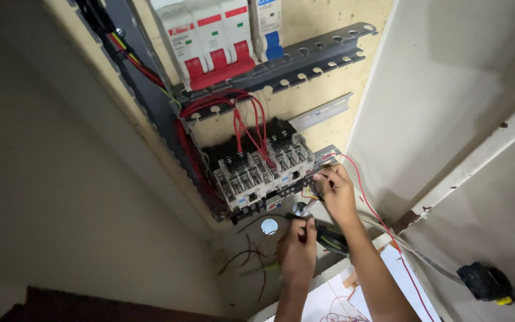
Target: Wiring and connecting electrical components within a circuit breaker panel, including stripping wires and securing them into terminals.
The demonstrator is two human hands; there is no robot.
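- Red wire (362,188) runs from the lower right of the contactors (263,173) down past the right forearm and toward the papers (353,292) below.
- Right hand (336,194) sits at the bottom right corner of the contactors, fingertips pinched on the wire end, right at the terminal row. A narrow grip, closed on the wire.
- Left hand (298,247) is lower, fist wrapped around the dark handle of a screwdriver (320,229); the shaft angles up toward the same terminals. Firm grip, closed on the tool.
- The exact terminal is hidden behind the fingers, so I cannot tell whether the bare end is already seated.
- The step in hand looks like landing that wire at a bottom terminal: one hand feeds, the other brings the tool in.
- The next move, as I judge it, calls for holding the wire steady in the clamp while the tip finds the screw head, then turning without letting the strand slip out.
- Above, red breakers (210,42) sit on a slotted rail (305,62), with a bundle of red leads looping down into the contactor tops.
- Loose offcuts (251,256) lie on the cabinet floor by a round knockout hole (269,226).
- A black and yellow tool (487,281) rests well apart, at the far right.
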